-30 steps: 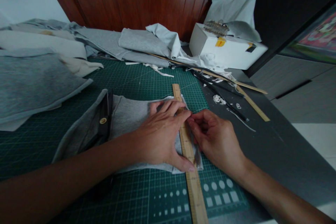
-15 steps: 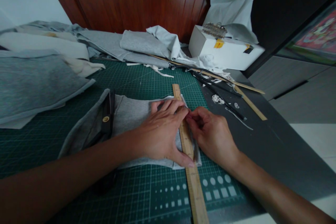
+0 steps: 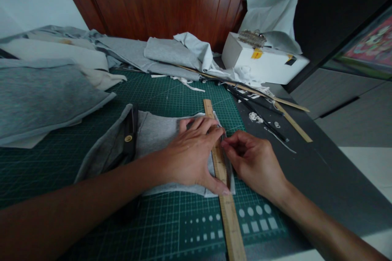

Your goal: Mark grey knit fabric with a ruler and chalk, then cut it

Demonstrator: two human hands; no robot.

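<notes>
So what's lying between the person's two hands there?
In the head view, a wooden ruler runs between the left hand and right hand, on grey fabric.

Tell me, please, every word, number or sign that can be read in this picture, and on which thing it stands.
No text reads clearly.
Wooden ruler under the left hand: scale marks, numbers too blurred.
Green gridded cutting mat: white lines, circles and squares, no legible numbers.
White cardboard box: yellow and dark labels, too small to read.

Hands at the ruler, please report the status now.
Left hand flat, pressing wooden ruler onto grey fabric. Right hand pinched at ruler's right edge; what it holds, unclear. Cutting mat underneath.
</notes>
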